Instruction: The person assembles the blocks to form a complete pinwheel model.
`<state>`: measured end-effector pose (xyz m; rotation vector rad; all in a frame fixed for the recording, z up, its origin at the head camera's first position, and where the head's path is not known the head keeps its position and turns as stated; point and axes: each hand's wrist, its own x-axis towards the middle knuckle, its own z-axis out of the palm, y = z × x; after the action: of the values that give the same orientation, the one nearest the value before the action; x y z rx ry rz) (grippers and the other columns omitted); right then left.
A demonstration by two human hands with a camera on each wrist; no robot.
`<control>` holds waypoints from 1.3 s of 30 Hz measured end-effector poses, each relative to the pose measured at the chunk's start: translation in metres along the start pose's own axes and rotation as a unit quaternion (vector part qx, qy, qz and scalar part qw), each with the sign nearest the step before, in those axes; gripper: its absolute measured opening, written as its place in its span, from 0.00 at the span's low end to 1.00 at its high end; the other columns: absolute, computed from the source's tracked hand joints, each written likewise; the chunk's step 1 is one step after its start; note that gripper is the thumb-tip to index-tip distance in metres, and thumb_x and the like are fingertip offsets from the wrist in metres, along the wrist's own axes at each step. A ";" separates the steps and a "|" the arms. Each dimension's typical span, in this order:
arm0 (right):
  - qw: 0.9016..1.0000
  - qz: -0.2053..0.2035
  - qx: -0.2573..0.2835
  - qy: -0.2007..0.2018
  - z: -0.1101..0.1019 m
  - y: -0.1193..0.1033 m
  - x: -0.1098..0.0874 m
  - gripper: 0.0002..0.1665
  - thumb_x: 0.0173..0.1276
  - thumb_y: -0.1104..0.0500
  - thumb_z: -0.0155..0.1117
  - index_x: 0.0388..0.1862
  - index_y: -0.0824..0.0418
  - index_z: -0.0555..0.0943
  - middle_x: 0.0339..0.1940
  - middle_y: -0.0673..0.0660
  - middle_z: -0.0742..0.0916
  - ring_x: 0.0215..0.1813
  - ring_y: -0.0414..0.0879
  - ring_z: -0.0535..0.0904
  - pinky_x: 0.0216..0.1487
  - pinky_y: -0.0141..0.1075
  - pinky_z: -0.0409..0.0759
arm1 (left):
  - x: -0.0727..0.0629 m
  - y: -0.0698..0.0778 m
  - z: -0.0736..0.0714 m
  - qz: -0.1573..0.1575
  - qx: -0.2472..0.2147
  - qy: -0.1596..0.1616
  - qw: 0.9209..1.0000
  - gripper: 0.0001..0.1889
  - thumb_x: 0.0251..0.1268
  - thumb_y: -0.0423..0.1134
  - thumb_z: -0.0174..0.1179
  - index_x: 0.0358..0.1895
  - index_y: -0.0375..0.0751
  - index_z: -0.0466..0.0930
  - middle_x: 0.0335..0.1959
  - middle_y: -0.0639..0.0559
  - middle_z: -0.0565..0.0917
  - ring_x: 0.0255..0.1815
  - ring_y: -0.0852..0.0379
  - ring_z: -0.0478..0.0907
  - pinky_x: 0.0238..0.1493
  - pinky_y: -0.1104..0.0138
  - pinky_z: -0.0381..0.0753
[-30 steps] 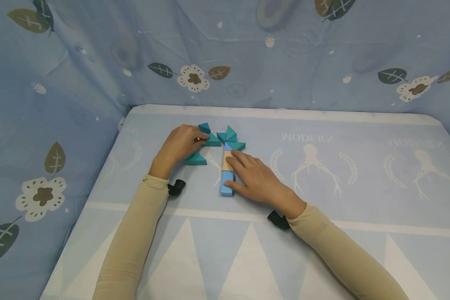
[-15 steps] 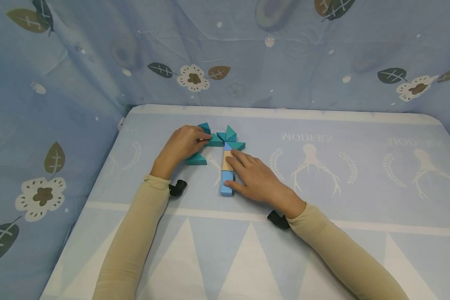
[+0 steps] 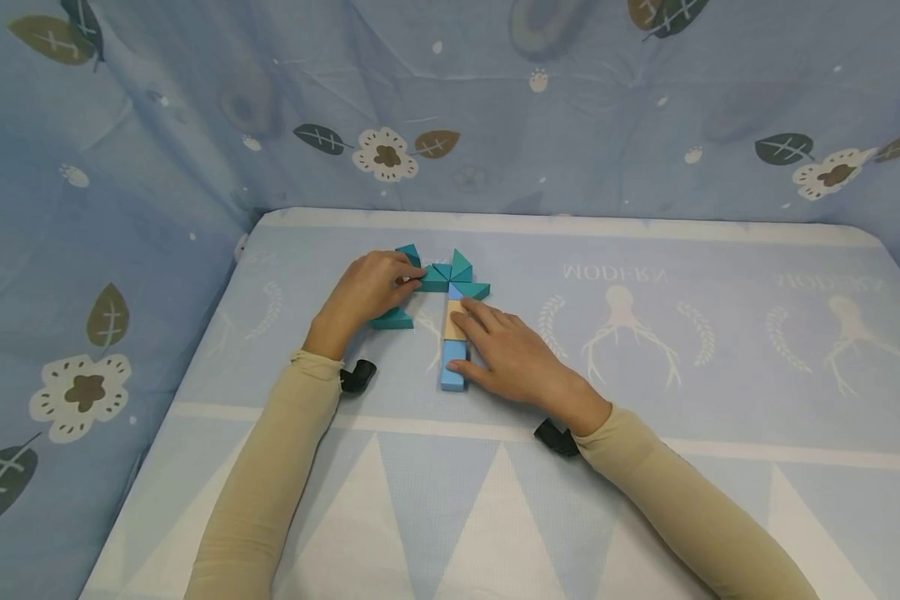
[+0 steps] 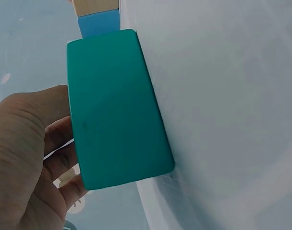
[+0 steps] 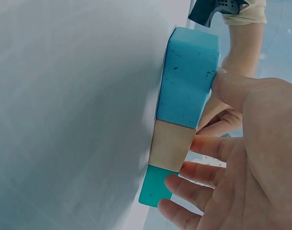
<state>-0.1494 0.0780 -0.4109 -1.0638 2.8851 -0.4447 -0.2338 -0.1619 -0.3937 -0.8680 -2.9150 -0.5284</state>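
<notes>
My left hand (image 3: 367, 287) pinches the left end of a teal triangular block (image 3: 435, 282). That block's right end meets a pinwheel-like cluster of teal triangular blocks (image 3: 460, 268). Below the cluster, a small blue triangle, a natural wood block (image 3: 455, 321) and a light blue block (image 3: 453, 367) form a straight column. My right hand (image 3: 521, 358) lies along the column's right side, fingertips touching the wood block and thumb at the blue one. In the right wrist view its fingers (image 5: 222, 146) are fairly straight. The left wrist view hides the left fingertips behind a teal block (image 4: 117, 110).
Two loose teal blocks lie close to the left hand: a triangular block (image 3: 393, 319) below it and a darker block (image 3: 410, 252) above. A patterned mat (image 3: 645, 400) covers the surface, with hanging blue fabric (image 3: 592, 142) behind and at left.
My left hand has slid the teal triangular block rightward, and the gap to the cluster has closed. The right hand has stayed in place beside the column.
</notes>
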 end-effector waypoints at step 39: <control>1.000 -0.003 0.004 0.006 0.000 -0.001 -0.001 0.41 0.72 0.39 0.57 0.74 0.62 0.64 0.76 0.63 0.65 0.73 0.59 0.66 0.69 0.53 0.68 | 0.001 0.001 0.002 -0.014 0.005 -0.021 1.000 0.17 0.67 0.39 0.63 0.57 0.42 0.83 0.44 0.46 0.85 0.40 0.52 0.83 0.42 0.59 0.82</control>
<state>-0.1482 0.0778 -0.4110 -1.0723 2.8887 -0.4637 -0.2338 -0.1599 -0.3946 -0.8485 -2.9698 -0.5024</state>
